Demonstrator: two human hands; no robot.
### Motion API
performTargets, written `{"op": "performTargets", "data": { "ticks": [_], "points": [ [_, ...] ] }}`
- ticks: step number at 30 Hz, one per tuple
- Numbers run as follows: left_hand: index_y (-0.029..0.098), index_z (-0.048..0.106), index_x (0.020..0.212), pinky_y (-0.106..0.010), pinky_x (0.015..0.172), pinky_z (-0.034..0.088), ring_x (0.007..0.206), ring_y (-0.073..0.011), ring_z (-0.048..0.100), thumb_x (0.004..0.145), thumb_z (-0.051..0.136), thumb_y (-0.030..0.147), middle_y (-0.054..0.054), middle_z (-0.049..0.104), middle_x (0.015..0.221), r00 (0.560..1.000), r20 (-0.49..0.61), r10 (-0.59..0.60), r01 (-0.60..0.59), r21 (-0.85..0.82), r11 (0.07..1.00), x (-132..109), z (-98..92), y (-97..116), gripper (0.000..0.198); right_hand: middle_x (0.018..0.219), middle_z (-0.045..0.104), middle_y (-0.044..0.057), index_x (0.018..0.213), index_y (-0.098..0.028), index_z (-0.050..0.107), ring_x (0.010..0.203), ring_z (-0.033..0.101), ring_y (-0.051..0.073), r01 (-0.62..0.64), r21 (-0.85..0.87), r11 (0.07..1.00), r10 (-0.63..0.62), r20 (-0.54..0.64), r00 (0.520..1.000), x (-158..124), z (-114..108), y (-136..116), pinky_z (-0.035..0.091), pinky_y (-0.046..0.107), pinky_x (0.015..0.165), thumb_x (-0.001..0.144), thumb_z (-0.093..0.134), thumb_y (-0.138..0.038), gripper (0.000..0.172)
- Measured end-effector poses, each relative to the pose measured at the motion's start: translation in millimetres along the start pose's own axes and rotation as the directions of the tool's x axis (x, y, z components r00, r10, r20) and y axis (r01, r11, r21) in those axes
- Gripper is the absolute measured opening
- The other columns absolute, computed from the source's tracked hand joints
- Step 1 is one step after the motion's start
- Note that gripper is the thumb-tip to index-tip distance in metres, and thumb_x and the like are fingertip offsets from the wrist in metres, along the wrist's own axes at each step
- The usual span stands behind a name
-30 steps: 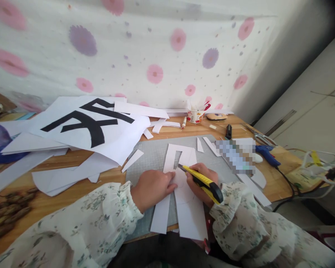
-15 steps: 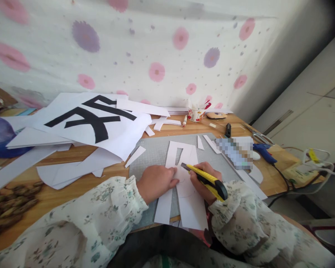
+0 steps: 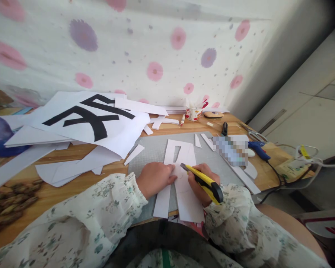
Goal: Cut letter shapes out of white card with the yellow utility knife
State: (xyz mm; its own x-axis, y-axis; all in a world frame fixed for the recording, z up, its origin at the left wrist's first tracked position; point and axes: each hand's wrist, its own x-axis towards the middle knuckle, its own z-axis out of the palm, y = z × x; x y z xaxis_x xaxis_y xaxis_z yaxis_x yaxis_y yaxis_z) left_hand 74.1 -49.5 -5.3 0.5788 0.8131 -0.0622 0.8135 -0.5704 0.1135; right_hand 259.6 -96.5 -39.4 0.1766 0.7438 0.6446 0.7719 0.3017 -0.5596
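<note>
A yellow and black utility knife point(image 3: 205, 178) is held in my right hand point(image 3: 203, 182), its blade tip down at the inner edge of a white foam-board-like cutout point(image 3: 188, 197). The cutout has two long legs and a narrow slot near its top, with faint pencil lines on it. My left hand point(image 3: 155, 179) lies on the left leg, thumb and forefinger apart, pressing it against the grey cutting mat point(image 3: 142, 152). Its other fingers are partly hidden. The cutout's lower ends reach past the mat's front edge.
White sheets with black printed strokes point(image 3: 100, 130) lie left of the mat, near brown pods point(image 3: 11, 203). Behind stands a paper cup point(image 3: 194, 113). At right are a phone-like blurred object point(image 3: 231, 150), a blue glue gun point(image 3: 259, 149), scissors point(image 3: 255, 134) and white cables point(image 3: 319, 163).
The view has shifted slightly, moving the scene a little left. Both hands keep nearly the same places on the cutout, the knife tip still near the slot's lower end.
</note>
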Motion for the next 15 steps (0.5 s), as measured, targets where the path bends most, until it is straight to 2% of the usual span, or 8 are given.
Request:
{"op": "performTargets", "data": {
  "ticks": [7, 15],
  "points": [
    [0.021, 0.065, 0.120, -0.042, 0.065, 0.052, 0.083, -0.0377, 0.071, 0.095, 0.047, 0.048, -0.014, 0.074, 0.087, 1.000, -0.012, -0.005, 0.005, 0.003, 1.000, -1, -3.8, 2, 0.041, 0.058, 0.064, -0.004, 0.082, -0.022, 0.060, 0.046, 0.060, 0.012, 0.021, 0.028, 0.999, -0.021, -0.023, 1.000, -9, -1, -3, 0.047, 0.021, 0.048, 0.080, 0.061, -0.028, 0.007],
    [0.023, 0.065, 0.119, -0.040, 0.064, 0.051, 0.081, -0.0355, 0.071, 0.095, 0.046, 0.049, -0.012, 0.074, 0.087, 1.000, -0.021, -0.013, 0.013, 0.005, 1.000, -2, -2.6, 2, 0.041, 0.060, 0.063, -0.003, 0.080, -0.023, 0.059, 0.050, 0.059, 0.013, -0.065, 0.051, 0.997, 0.065, 0.000, 0.998, -10, -7, -10, 0.046, 0.023, 0.050, 0.080, 0.060, -0.028, 0.005]
  ]
}}
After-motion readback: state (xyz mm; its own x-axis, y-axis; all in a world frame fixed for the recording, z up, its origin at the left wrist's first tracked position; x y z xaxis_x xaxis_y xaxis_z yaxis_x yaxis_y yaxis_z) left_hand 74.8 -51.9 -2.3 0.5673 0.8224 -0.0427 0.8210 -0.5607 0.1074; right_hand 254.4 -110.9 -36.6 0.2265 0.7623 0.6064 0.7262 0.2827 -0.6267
